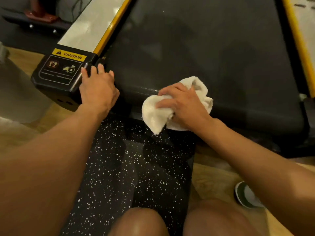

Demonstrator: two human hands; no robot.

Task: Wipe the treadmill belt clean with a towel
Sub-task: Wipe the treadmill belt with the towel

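Towel (153, 114) in palm-down R grip (185, 104), belt (204, 48) edge

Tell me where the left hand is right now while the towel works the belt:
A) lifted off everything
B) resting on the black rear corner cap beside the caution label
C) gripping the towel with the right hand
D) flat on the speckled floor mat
B: the left hand rests on the black corner cap beside the caution label, while the right hand alone grips the towel at the belt edge.

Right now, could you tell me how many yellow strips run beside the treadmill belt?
2: one yellow strip left of the treadmill belt, one right of it; both run out of frame.
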